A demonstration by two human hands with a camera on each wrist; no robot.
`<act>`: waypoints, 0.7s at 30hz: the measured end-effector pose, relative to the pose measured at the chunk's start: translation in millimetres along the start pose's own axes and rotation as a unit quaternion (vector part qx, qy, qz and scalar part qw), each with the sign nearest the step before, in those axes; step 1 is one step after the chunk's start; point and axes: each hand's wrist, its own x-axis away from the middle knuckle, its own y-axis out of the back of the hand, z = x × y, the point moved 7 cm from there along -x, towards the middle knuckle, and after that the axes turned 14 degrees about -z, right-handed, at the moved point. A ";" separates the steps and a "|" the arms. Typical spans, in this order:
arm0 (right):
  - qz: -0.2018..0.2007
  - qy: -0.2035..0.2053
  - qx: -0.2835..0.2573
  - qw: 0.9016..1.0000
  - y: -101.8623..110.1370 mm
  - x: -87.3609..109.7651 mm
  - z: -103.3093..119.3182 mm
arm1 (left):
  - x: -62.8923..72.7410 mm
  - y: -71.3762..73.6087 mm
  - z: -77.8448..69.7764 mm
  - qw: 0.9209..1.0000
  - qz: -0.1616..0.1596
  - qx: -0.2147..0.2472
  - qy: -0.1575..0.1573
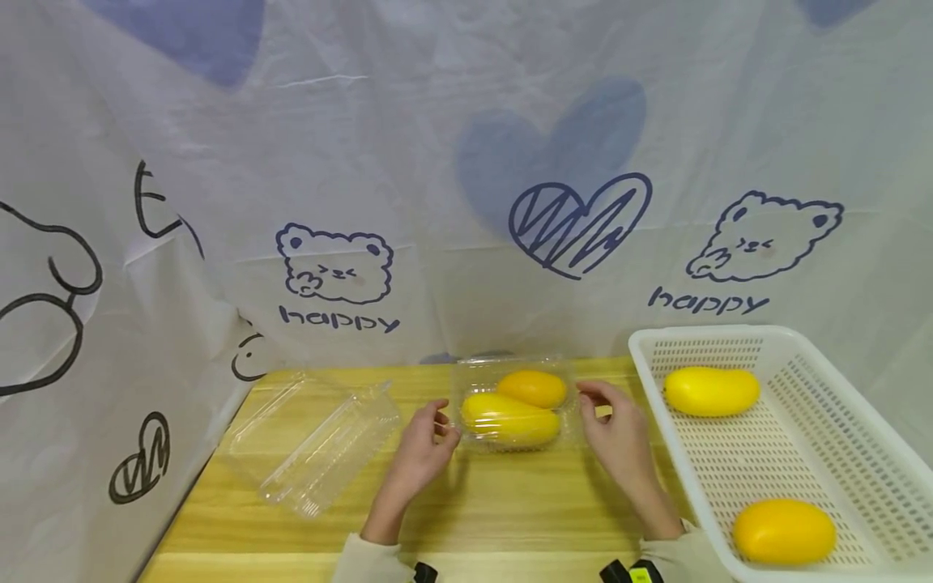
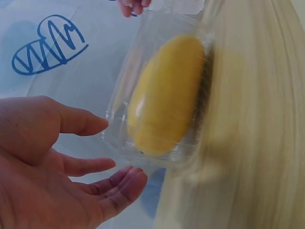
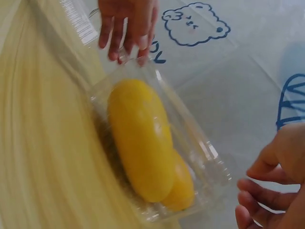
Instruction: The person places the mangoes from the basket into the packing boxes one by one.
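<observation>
Left hand [image 1: 426, 445] at the clear box's [image 1: 477, 375] eight o'clock, right hand [image 1: 618, 433] at four; both loosely curved, thumbs parted from fingers, gripping nothing; wooden tabletop [image 1: 525, 518] stretches toward six; white basket [image 1: 717, 330] edges three o'clock; the box, between the hands, shows two glossy yellow fruits [image 1: 510, 419]; printed cloth [image 1: 437, 162] stands beyond, at twelve.

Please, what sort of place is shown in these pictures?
Probably a screened-off tabletop workspace: a wood-grain table, printed sheeting behind it, and a clear container of yellow fruit-like objects.
</observation>
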 end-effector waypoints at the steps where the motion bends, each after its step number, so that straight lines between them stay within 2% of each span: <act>1: -0.008 0.003 0.003 1.000 0.0 0.6 -1.8 | 0.6 0.7 -1.7 1.000 -0.002 -0.007 0.000; 5: -0.018 0.000 0.027 0.999 -3.1 2.7 -9.7 | 2.3 5.6 -11.5 0.999 -0.024 -0.023 -0.011; 10: 0.017 -0.044 0.045 0.998 -11.1 6.1 -23.3 | 3.1 11.4 -29.1 0.996 -0.075 -0.016 -0.047; 12: 0.033 -0.061 0.046 0.997 -13.8 7.5 -28.9 | 4.0 11.0 -35.3 0.995 -0.082 -0.009 -0.063; 16: 0.060 -0.086 0.042 0.994 -17.6 10.0 -38.6 | 7.2 5.4 -43.9 0.994 -0.064 0.008 -0.083; 21: 0.085 -0.112 0.037 0.989 -19.8 13.0 -45.5 | 11.1 -5.4 -48.7 0.996 -0.026 0.024 -0.083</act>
